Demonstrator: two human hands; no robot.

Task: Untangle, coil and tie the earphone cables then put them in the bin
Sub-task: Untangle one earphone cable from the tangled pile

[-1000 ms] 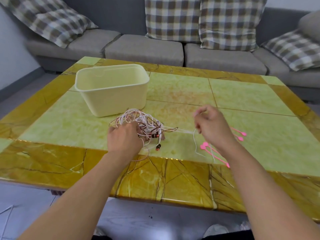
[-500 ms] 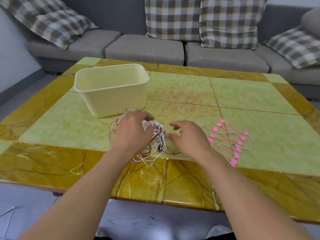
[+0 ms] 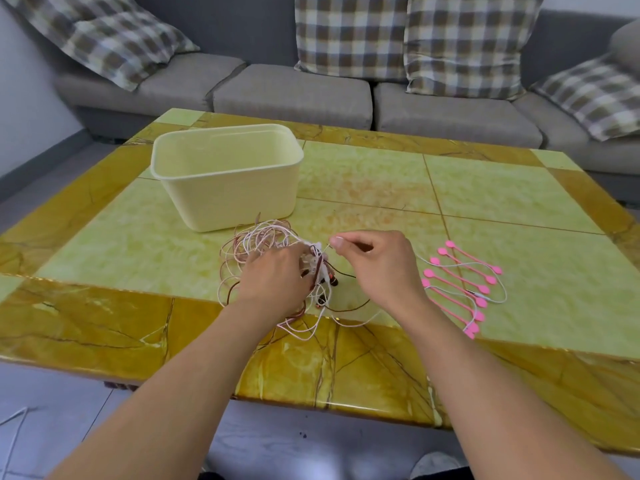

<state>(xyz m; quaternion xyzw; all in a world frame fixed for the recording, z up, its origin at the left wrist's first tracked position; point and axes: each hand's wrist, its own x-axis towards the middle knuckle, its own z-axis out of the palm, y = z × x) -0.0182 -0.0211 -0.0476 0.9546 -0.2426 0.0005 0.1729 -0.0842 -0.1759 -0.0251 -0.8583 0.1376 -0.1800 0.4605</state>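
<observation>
While the left hand (image 3: 273, 280) sits curled over the tangle of earphone cables (image 3: 263, 244), gripping the knotted middle of it, the right hand (image 3: 377, 268) pinches a thin strand between thumb and forefinger right at the tangle's upper right edge. The tangle is a mess of white, pinkish and dark brown wire, with loops fanning out to the left and toward the near edge of the table (image 3: 363, 181), and a few small earbuds hanging just under the left hand's fingers. One white cable (image 3: 498, 292) trails off to the right, past the right wrist, and loops across a row of pink silicone cable ties (image 3: 460, 282) lying side by side on the green tile. Just behind the tangle stands the cream plastic bin (image 3: 228, 195), upright. Beyond the table runs a grey sofa (image 3: 294, 91) with checked cushions (image 3: 349, 32).
</observation>
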